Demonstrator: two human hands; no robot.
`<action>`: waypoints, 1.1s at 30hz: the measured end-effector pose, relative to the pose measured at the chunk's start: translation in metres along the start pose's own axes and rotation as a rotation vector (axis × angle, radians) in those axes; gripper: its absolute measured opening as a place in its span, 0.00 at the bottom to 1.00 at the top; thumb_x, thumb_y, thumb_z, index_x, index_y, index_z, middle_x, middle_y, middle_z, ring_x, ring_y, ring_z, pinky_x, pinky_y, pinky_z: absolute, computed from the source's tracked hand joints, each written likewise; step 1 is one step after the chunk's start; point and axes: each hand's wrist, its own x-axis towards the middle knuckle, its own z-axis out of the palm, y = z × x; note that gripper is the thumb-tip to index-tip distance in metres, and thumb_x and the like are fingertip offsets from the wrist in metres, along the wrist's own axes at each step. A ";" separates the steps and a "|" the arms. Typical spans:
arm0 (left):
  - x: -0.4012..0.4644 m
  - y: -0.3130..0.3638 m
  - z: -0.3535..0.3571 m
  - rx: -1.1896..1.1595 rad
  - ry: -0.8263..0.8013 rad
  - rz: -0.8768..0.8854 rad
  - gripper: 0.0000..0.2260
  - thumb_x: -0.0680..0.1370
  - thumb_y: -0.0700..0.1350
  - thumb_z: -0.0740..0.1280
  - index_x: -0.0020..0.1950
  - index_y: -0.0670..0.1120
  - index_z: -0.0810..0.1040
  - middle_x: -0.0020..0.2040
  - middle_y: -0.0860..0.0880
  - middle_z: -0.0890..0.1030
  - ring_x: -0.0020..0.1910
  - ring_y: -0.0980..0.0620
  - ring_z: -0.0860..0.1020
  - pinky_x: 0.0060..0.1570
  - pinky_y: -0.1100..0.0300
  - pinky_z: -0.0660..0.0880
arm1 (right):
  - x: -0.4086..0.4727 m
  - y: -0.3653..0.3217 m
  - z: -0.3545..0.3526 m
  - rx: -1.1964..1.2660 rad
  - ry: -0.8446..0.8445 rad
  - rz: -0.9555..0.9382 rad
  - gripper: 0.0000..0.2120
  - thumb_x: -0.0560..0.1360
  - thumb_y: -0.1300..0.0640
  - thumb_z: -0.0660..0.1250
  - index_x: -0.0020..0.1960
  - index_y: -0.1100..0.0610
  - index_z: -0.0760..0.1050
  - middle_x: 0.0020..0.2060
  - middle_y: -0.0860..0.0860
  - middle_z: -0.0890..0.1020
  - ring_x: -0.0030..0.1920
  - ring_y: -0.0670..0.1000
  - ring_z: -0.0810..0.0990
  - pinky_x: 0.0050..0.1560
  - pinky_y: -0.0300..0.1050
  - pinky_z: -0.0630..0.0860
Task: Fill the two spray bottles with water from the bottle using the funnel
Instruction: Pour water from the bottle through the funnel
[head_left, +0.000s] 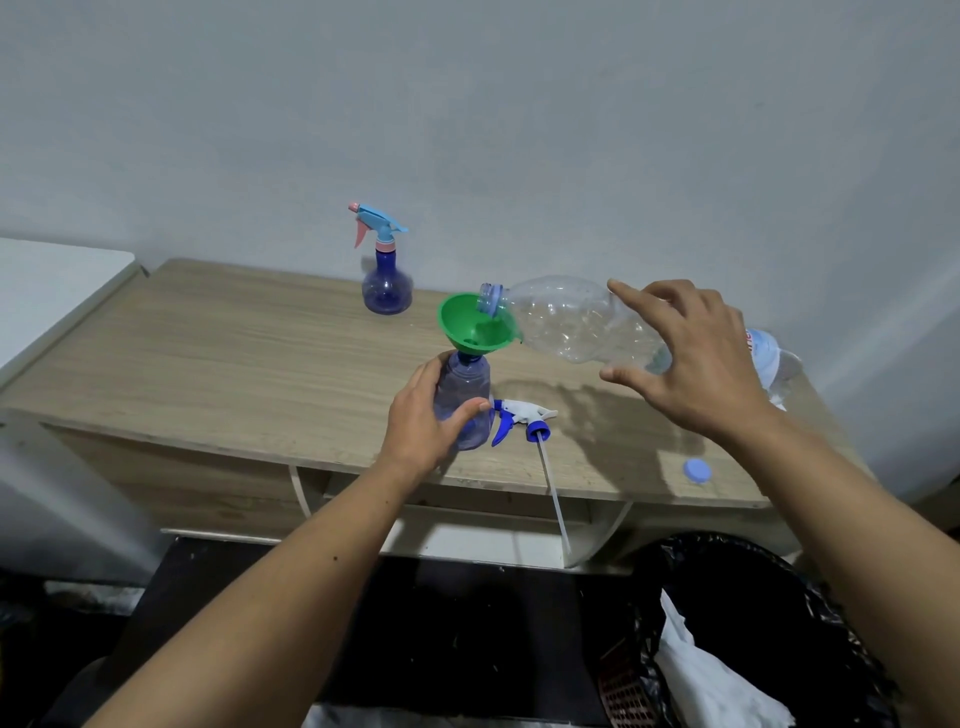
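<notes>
A: What carries it all?
B: A wood-grain surface (234, 353) set against the wall; its front edge runs just before the hands, with open board to the left.

A: And the water bottle?
B: The clear water bottle (566, 322) lies tipped, mouth over the green funnel (475, 327). The right hand (696, 358) holds it, fingers curled round its middle. Red lettering shows on its label, too cut off to read.

A: The spray bottles?
B: One blue spray bottle (387, 288) stands capped near the wall. The open spray bottle (467, 395) carries the funnel in its neck; the left hand (423, 421) grips it, thumb across its front.

A: Smaller things?
B: The unscrewed spray head (522, 418) lies just beside it, tube over the front edge. A blue cap (697, 471) lies near the right front edge.
</notes>
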 end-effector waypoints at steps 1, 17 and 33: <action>0.000 0.000 0.000 -0.002 0.000 0.000 0.34 0.75 0.54 0.80 0.77 0.46 0.74 0.68 0.49 0.82 0.66 0.50 0.80 0.68 0.48 0.78 | 0.001 0.000 -0.001 -0.019 0.006 -0.012 0.41 0.71 0.38 0.78 0.80 0.41 0.67 0.67 0.50 0.75 0.64 0.59 0.73 0.65 0.57 0.67; 0.001 0.000 0.002 0.010 0.003 0.010 0.35 0.75 0.53 0.81 0.78 0.45 0.73 0.69 0.49 0.81 0.67 0.51 0.79 0.69 0.51 0.78 | 0.013 0.002 -0.022 -0.189 0.094 -0.048 0.38 0.71 0.43 0.79 0.78 0.41 0.70 0.68 0.52 0.75 0.67 0.61 0.72 0.68 0.58 0.65; 0.001 -0.003 0.002 0.021 0.008 0.015 0.35 0.75 0.56 0.80 0.77 0.45 0.74 0.68 0.49 0.82 0.65 0.51 0.80 0.67 0.49 0.79 | 0.014 -0.002 -0.022 -0.230 0.098 -0.061 0.39 0.70 0.43 0.80 0.78 0.42 0.70 0.69 0.53 0.75 0.69 0.62 0.71 0.68 0.59 0.64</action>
